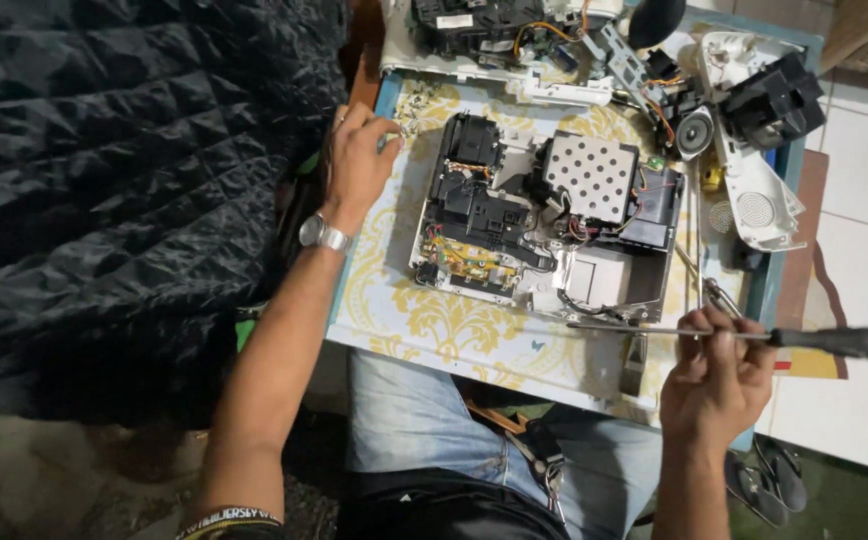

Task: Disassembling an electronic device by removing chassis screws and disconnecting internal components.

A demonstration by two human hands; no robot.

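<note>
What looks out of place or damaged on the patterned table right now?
Nothing looks spilled or broken. The opened white electronic device sits slightly askew, its insides bare; its white cover shell lies apart at the table's right edge. The right hand holds a long black-handled screwdriver; the left hand picks at small parts.

Your table cover (434,325) shows a yellow floral damask print on white, edged in blue. The opened device (544,215) in front of you is mostly black inside a white shell, with a white plate (591,177) dotted in black and orange wires. Your screwdriver (754,337) has a black handle and silver shaft. Your watch (323,234) is silver, your jeans (424,420) light blue.
</note>
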